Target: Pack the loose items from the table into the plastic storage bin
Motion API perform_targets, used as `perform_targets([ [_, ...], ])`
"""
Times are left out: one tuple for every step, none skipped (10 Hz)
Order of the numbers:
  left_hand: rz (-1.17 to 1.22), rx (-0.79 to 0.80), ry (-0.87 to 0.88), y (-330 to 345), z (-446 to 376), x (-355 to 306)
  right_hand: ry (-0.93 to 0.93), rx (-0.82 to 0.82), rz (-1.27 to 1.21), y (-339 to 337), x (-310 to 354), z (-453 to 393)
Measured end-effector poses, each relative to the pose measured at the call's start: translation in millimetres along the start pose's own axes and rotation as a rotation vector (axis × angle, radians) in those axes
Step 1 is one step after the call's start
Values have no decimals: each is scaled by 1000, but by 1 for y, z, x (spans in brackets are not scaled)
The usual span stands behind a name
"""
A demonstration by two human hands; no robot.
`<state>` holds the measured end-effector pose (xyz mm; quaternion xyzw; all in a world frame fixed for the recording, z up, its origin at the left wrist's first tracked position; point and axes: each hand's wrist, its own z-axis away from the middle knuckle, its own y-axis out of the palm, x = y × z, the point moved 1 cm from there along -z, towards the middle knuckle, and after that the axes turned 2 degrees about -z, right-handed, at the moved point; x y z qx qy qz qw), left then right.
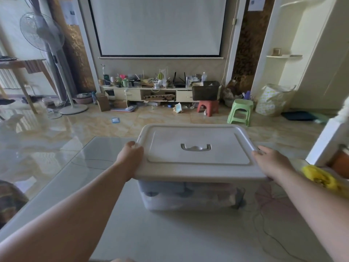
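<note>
A translucent plastic storage bin (188, 197) stands on the glass-topped table (105, 159) in front of me. Blurry items show through its wall. A white lid (196, 148) with a recessed handle (195, 147) lies flat over the bin. My left hand (130, 157) grips the lid's left edge, thumb on top. My right hand (272, 161) grips the right edge the same way.
A yellow cloth (321, 176) lies at the table's right side beside a white frame (324, 144). A thin dark cable (264, 224) runs across the tabletop on the right. Beyond the table are tiled floor, a green stool (239, 112), a red stool (207, 107) and a cluttered low cabinet.
</note>
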<state>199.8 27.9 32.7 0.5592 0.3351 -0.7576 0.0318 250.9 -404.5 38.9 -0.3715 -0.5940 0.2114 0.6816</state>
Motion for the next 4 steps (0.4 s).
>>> perform_targets([
  [40,-35,40,0,8,8,-43,-45,129,-2,6,7],
  [74,103,51,-3,22,16,-43,-79,194,-3,7,8],
  [460,221,1,-19,46,21,28,15,25,-6,1,5],
  [646,58,93,-40,83,36,210,89,-487,-11,-7,-1],
])
